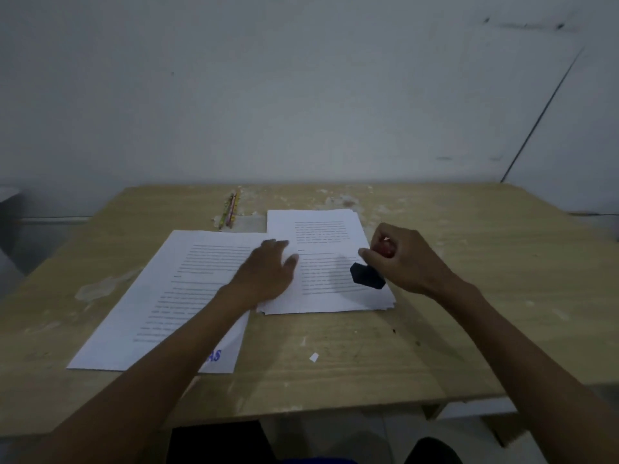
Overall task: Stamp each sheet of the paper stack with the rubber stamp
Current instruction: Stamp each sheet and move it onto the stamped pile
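A stack of printed white sheets (321, 236) lies in the middle of the wooden table (469, 296). My left hand (268, 272) rests flat on the stack's left edge, fingers straight. My right hand (398, 259) grips the red handle of the rubber stamp (366, 276), whose black base hangs tilted over the lower right part of the top sheet. To the left lies a separate sheet (167, 296) with a blue stamp mark (214, 356) near its bottom edge, partly hidden by my left forearm.
Two pencils (230, 209) lie at the back of the table beside the stack. A small paper scrap (314, 357) sits near the front. The tabletop is worn and flaked at the back; a grey wall stands right behind it.
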